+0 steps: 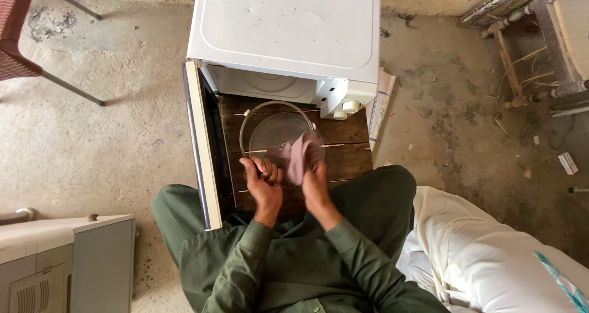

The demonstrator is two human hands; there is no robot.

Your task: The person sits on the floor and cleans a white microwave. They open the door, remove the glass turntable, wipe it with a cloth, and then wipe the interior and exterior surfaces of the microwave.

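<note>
— Glass, that round plate (276,138): it sits tilted over the dark wooden board (346,135) in front of the white microwave (285,27), not flat on it. Why hold it that way?

— So one face is free to rub, I'd judge. The left hand (264,181) is closed on the plate's near rim, fingers curled over the edge, and props it up. The right hand (314,187) is clenched around a pinkish cloth (300,156) and presses it against the glass.

— Where does the cloth lie against the grip?

— It sticks up out of the right fist and spreads over the plate's lower right part, just beside the left hand's knuckles. The two hands are nearly touching.

— And the microwave door (205,144)?

— Swung open to the person's left, standing on edge beside the left forearm. The cavity behind the plate looks bare, though the view into it is poor, so I would not swear to it.

— Anything else close by?

— Someone in pale clothing (485,251) sits at the right, and a grey-and-white cabinet (67,258) stands at the lower left on the concrete floor (110,147).
</note>
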